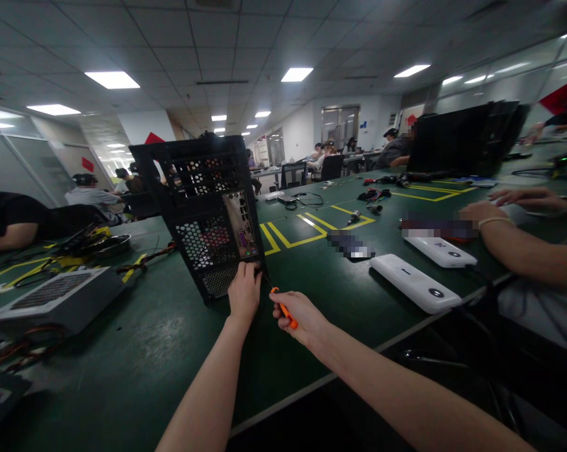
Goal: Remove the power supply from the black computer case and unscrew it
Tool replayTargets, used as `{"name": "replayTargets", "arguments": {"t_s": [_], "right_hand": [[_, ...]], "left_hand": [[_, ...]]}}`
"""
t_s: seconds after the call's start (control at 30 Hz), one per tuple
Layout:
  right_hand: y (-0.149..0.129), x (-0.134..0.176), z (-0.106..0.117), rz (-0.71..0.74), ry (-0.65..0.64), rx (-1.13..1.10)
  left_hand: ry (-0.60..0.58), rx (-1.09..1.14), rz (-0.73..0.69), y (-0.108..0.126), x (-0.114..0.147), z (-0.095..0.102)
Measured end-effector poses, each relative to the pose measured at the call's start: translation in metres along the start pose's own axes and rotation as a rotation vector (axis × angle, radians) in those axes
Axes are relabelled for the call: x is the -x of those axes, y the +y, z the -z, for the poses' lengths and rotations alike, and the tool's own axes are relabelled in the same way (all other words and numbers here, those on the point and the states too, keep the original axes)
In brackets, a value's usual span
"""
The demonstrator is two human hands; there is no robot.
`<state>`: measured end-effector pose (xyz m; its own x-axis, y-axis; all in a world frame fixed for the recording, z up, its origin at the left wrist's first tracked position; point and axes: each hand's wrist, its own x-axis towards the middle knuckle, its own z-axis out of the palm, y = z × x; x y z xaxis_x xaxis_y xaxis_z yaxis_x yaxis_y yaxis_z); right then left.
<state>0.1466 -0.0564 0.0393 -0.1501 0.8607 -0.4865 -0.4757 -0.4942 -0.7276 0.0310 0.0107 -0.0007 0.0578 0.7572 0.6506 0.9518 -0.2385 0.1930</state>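
A black computer case [203,220] stands upright on the green table, with its perforated back and a metal port panel [240,223] facing me. My left hand [244,290] is at the lower right of that back, fingers bent and closed on the case edge; the fingertips are partly hidden. In my right hand [302,317] is a screwdriver [287,314] with an orange handle, gripped between thumb and fingers. Its thin dark shaft points up and left toward the case's lower right edge, near my left fingertips. Whether the tip touches a screw is too small to tell.
On the left lies a grey power supply [61,301] with cables. To the right are two white power banks [415,282], a blurred phone [351,245] and loose cables [377,196]. A co-worker's hands [504,207] rest at the right. A black monitor [453,141] stands behind.
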Motion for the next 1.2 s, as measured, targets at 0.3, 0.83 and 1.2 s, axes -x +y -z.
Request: {"name": "replayTargets", "arguments": {"t_s": [0.3,0.83,1.2], "right_hand": [[-0.006,-0.003,0.006,-0.065,-0.134,0.184],[-0.005,0.006,0.015,0.691,0.225,1.368],[0.003,0.009,0.011,0.940,0.350,1.888]], "left_hand": [[-0.011,-0.046,-0.011,0.001,-0.001,0.000],[0.002,-0.086,-0.031,0.003,-0.001,0.000],[-0.054,-0.033,0.151,-0.004,0.006,0.011]]}}
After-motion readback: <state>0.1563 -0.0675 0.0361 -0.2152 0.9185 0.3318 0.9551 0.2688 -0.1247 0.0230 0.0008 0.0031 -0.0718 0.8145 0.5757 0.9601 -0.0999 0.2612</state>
